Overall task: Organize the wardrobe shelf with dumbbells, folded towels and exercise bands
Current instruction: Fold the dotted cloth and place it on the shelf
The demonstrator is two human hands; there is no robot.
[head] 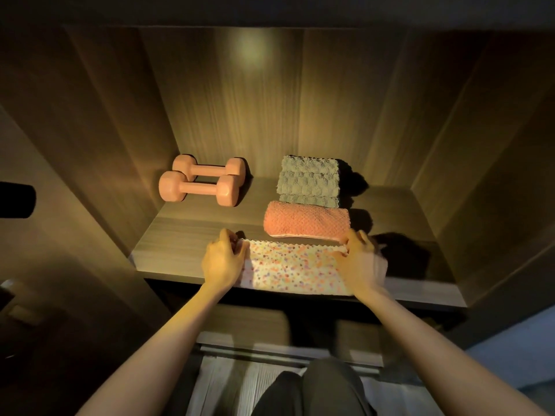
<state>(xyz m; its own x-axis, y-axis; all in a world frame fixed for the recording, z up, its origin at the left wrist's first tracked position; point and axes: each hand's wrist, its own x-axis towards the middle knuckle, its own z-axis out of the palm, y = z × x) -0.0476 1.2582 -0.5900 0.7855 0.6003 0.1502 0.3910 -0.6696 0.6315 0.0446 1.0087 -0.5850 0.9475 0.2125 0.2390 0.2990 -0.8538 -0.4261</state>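
A white towel with coloured dots (pixel 292 270) lies at the front edge of the wooden shelf (pixel 180 235). My left hand (pixel 223 259) pinches its far left corner. At the far right corner my right hand (pixel 359 259) pinches the towel's edge. Behind it lies a folded orange towel (pixel 306 220), and behind that a folded grey towel (pixel 309 180). Two pink dumbbells (pixel 199 189) (pixel 210 168) lie side by side at the back left of the shelf. No exercise bands are in view.
Wooden wardrobe walls (pixel 120 130) close the shelf on the left, back and right. Below the shelf's front edge are a lower drawer front (pixel 270 346) and my legs (pixel 315 391). A dark object (pixel 15 202) juts in at the far left.
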